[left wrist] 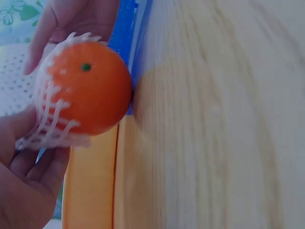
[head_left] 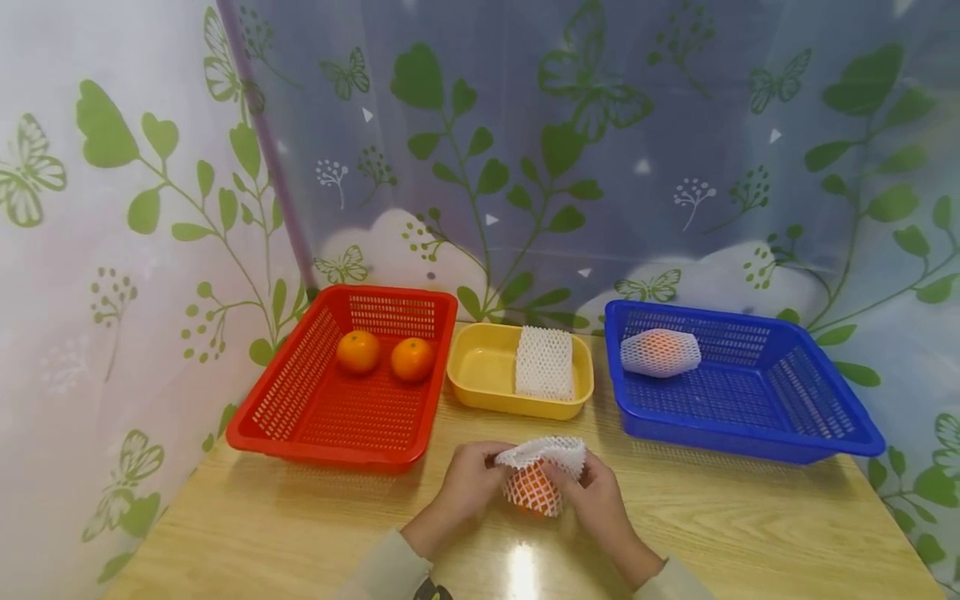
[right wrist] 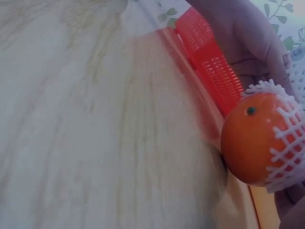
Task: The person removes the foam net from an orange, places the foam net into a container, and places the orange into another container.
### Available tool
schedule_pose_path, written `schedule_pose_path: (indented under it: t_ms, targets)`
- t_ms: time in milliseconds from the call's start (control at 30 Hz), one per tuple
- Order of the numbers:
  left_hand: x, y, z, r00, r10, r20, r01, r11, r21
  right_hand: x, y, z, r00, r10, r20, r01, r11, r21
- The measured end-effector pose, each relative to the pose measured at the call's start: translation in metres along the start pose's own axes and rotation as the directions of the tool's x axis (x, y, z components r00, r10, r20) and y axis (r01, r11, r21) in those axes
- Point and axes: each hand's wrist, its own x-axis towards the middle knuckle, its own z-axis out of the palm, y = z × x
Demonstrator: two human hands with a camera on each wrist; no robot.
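Note:
An orange (left wrist: 97,90) with a small green stem spot sits partly inside a white foam net sleeve (head_left: 558,452), its stem end bare. My left hand (head_left: 468,482) pinches the sleeve at its left side, with the thumb over the mesh and curled fingers beneath, as the left wrist view shows (left wrist: 33,176). My right hand (head_left: 597,502) grips the sleeve from the right, its thumb in front over the net and the fingers behind. In the right wrist view the orange (right wrist: 250,140) bulges out of the mesh between both hands, close over the table.
A red basket (head_left: 330,454) with two bare oranges (head_left: 358,352) stands at left. Behind the hands, a yellow tray (head_left: 480,398) holds white foam nets (head_left: 544,363). The blue basket (head_left: 738,437) at right contains a net-wrapped orange (head_left: 660,352). A patterned curtain (head_left: 480,167) backs the wooden table (head_left: 300,533).

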Motion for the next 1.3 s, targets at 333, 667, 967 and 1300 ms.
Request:
schedule_pose_path:
  t_ms: [333, 667, 967, 1300]
  targets:
    - [0.002, 0.005, 0.003, 0.998, 0.027, -0.056, -0.027, 1.000, 0.004, -0.003, 0.006, -0.004, 0.996, 0.061, 0.065, -0.057, 0.997, -0.048]
    - [0.002, 0.004, -0.002, 0.999, 0.041, 0.007, -0.041, 0.999, -0.012, -0.003, 0.008, -0.002, 0.998, 0.037, 0.055, -0.035, 0.999, -0.042]
    - [-0.002, 0.000, -0.006, 0.992, -0.002, 0.127, 0.018, 0.992, -0.124, -0.001, 0.007, 0.000, 1.000, 0.017, -0.012, -0.018, 0.997, -0.075]
    - [-0.006, 0.001, -0.005, 0.975, 0.007, 0.220, 0.013, 0.996, -0.088, -0.002, -0.020, 0.008, 0.994, -0.020, -0.111, 0.005, 0.991, -0.132]
